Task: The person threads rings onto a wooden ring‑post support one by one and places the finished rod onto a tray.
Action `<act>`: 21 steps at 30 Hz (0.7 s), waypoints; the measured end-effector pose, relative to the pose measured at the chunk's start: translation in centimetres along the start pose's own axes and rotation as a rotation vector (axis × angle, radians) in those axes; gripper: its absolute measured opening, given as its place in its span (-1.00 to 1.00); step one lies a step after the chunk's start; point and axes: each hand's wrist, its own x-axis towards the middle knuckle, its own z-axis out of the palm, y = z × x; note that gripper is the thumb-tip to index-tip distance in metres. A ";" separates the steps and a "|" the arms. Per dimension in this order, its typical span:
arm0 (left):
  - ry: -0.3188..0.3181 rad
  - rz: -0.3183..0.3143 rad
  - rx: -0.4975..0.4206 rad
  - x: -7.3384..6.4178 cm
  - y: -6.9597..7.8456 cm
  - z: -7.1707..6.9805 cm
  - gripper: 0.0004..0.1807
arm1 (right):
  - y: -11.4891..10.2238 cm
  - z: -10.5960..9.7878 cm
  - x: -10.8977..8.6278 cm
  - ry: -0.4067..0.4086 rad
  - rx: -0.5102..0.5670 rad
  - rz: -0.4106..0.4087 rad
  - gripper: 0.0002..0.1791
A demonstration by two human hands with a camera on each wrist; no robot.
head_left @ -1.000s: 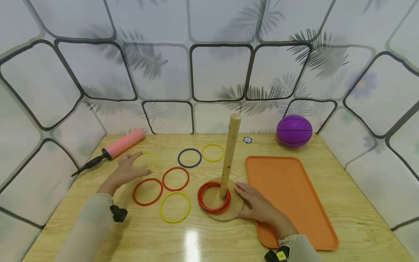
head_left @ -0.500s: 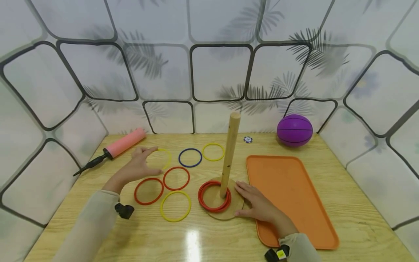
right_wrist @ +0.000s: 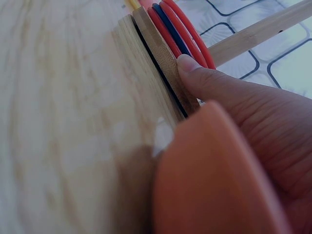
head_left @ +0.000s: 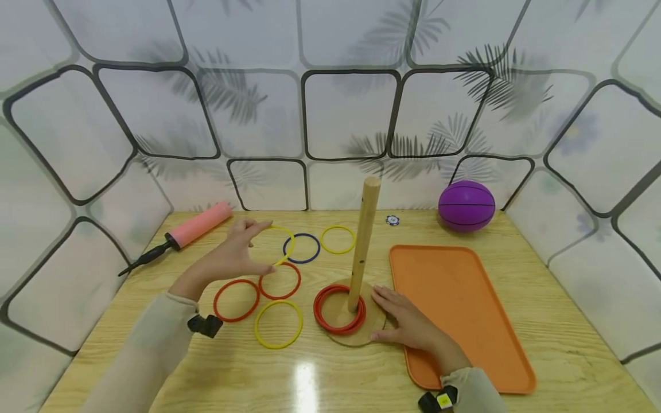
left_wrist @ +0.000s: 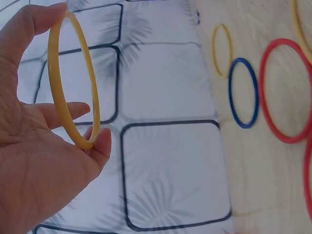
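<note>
My left hand [head_left: 232, 255] holds a yellow ring [left_wrist: 55, 83] by its edge, thumb on one side and fingertips on the opposite side. In the head view this ring overlaps a blue ring [head_left: 302, 262] on the table. At the centre stands a wooden peg [head_left: 365, 241] on a round wooden base [head_left: 373, 327]. Around the peg lies a stack of rings [head_left: 339, 331]; the right wrist view shows red and blue ones in it. My right hand [head_left: 408, 324] rests at the right edge of the base, fingers extended on it and thumb [right_wrist: 197, 73] against its near edge.
Two red rings [head_left: 236, 319] and two yellow rings [head_left: 279, 347] lie on the table. An orange tray [head_left: 459, 310] is under my right wrist. Farther back are a pink pump [head_left: 201, 225], a poker chip [head_left: 392, 220] and a purple ball [head_left: 466, 206], before a patterned cloth wall.
My left hand has moved right and slightly away from me, carrying the yellow ring from beside the pink pump to over the blue ring. My right hand has stayed on the base.
</note>
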 end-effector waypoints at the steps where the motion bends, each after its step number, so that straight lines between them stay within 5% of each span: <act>1: 0.002 0.015 0.003 0.1 0.4 -0.2 -0.02 | 0.0 0.0 0.0 -0.001 -0.001 0.001 -0.01; 21: 0.009 0.180 -0.035 2.4 8.1 -3.8 -0.07 | 0.0 0.0 0.1 -0.012 0.027 0.003 -0.02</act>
